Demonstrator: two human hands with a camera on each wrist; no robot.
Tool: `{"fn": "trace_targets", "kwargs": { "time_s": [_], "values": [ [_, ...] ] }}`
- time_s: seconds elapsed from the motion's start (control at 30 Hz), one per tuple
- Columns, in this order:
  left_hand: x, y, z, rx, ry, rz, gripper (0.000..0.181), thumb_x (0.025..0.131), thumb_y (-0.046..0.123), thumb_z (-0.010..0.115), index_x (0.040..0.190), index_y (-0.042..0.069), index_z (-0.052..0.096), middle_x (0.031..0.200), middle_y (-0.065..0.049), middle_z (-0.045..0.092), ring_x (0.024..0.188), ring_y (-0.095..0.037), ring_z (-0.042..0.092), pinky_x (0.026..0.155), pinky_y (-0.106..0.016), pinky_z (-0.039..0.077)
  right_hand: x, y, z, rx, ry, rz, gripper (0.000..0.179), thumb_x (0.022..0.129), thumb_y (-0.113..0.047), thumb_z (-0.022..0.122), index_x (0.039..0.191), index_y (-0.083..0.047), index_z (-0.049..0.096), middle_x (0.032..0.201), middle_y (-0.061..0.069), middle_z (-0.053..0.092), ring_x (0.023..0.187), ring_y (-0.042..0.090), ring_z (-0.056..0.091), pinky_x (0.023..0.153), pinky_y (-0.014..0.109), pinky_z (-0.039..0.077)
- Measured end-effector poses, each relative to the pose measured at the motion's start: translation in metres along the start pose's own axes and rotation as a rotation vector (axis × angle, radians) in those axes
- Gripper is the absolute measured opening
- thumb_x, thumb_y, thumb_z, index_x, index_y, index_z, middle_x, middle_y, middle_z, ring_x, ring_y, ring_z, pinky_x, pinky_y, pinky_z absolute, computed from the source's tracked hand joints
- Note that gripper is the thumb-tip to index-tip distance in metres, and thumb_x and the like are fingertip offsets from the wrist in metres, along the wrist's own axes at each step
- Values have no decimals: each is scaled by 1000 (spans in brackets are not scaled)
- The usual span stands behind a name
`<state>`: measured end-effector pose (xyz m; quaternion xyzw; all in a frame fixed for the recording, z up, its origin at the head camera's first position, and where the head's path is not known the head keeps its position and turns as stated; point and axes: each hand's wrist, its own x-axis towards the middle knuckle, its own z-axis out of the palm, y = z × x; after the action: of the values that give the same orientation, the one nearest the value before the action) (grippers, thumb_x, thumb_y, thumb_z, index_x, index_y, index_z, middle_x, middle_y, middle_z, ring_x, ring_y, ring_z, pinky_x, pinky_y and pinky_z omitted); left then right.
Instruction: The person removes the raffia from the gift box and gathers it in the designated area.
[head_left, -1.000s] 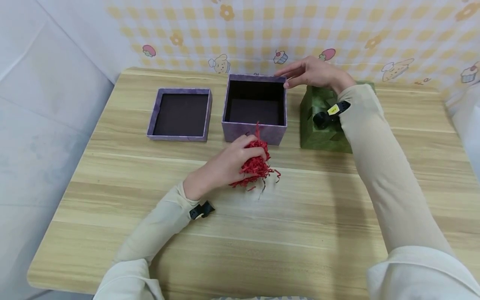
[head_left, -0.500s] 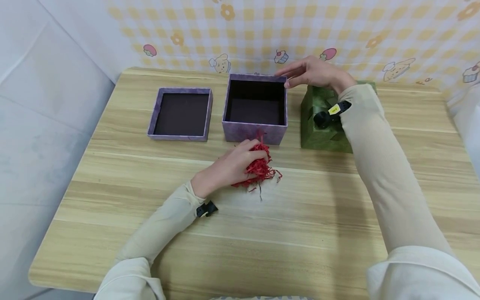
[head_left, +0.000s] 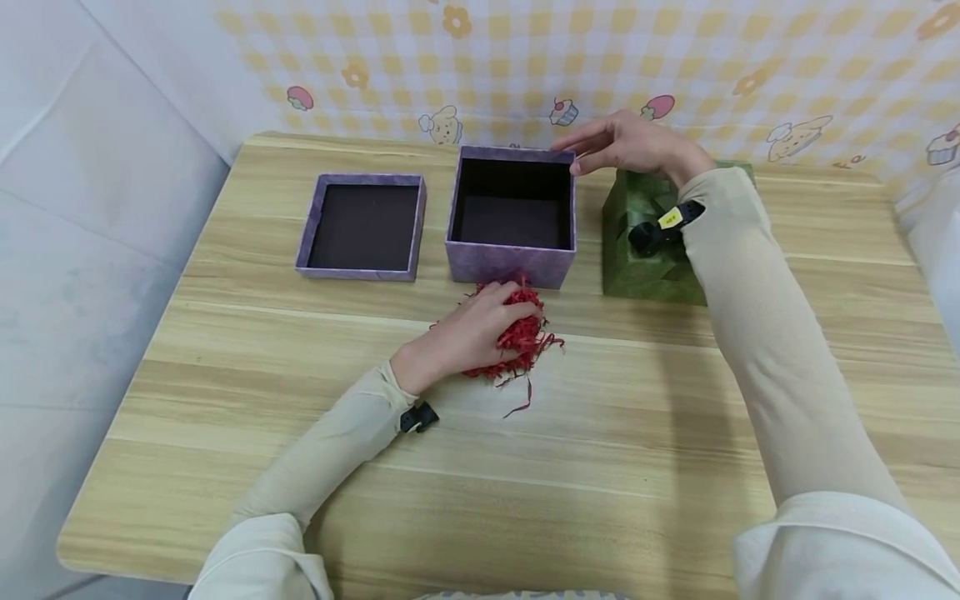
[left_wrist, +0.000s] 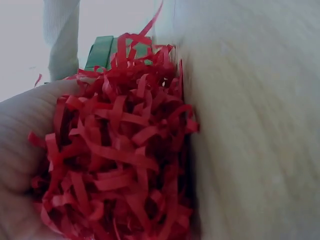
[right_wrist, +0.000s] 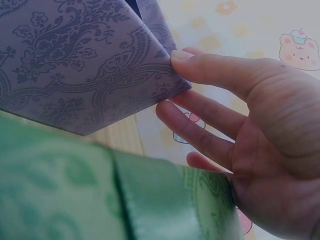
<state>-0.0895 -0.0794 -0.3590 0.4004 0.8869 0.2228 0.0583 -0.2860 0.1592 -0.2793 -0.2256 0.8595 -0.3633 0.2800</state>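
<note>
My left hand (head_left: pixel 480 329) curls over a clump of red shredded paper (head_left: pixel 522 325) on the table, just in front of an uncovered purple box (head_left: pixel 510 265). In the left wrist view, the crinkled strips (left_wrist: pixel 115 150) fill the palm, and the fingertips are hidden. At the box's back right corner, my right hand (head_left: pixel 626 148) holds the corner. The right wrist view has its thumb on the patterned purple side (right_wrist: pixel 90 70) and a finger passing behind the edge. The box's dark inside shows only its bare walls and floor.
Left of the box lies its purple lid (head_left: pixel 300 250), dark inside up. A green box (head_left: pixel 652 279) with a ribbon stands at the right, partly under my right forearm. Behind the wooden table (head_left: pixel 247 400) hangs a yellow checked cloth (head_left: pixel 510 58).
My left hand has moved slightly right with its fingers around the red shredded paper, and a loose strip now trails out in front. My right hand stays at the box corner.
</note>
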Motion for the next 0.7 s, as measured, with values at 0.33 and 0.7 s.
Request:
{"fn": "trace_targets", "kwargs": {
  "time_s": [0.33,0.7],
  "values": [
    [-5,1,-11,71,-74,-78,74,76,49,73,139,22,46,137,-11,40,127,-28,31,96,-52,36,-1,1,0,-5,-7,5,50,87,-29,67,134,-20,54,138,3,48,127,21,41,105,42,28],
    [-12,1,-27,89,-9,-45,70,76,50,72,137,22,49,133,-11,44,121,-29,38,92,-49,40,2,0,1,-13,-8,-1,50,86,-28,67,133,-19,54,136,5,49,126,21,42,104,41,30]
  ]
}}
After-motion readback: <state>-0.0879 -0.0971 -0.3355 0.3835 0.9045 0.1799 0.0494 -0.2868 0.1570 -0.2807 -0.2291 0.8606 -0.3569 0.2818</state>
